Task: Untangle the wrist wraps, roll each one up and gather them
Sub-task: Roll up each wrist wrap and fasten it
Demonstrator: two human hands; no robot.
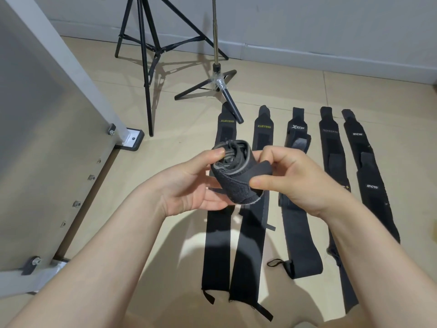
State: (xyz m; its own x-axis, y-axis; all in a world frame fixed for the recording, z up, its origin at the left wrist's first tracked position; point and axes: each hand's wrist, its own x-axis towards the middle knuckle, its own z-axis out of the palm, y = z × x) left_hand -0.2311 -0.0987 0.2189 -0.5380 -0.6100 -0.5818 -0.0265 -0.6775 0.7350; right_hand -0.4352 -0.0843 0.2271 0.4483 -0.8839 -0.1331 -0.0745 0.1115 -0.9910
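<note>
1. Beige tiled floor (pixel 179 119) carries everything, running up to a pale wall at the far edge; a grey panel on a white metal frame (pixel 35 143) stands along the floor's left edge.
2. Black tall tripod (pixel 144 55) stands near the far edge; a smaller black stand with a taped joint (pixel 218 84) is just right of it, one foot lying over the top of the leftmost strap.
3. Five flat black fabric wrist wraps lie side by side, running from mid-floor toward the near edge: two marked XUEYING (pixel 217 245) (pixel 250 245); one with a white logo (pixel 298 233); two more at the right (pixel 331 162) (pixel 371 197).
4. Left hand (pixel 189 185) cradles a rolled black wrist wrap (pixel 234 176) held above the two left straps; its thumb presses the roll's open end and its fingers curl beneath.
5. Right hand (pixel 295 176) pinches the roll's loose tab end between thumb and curled fingers.
</note>
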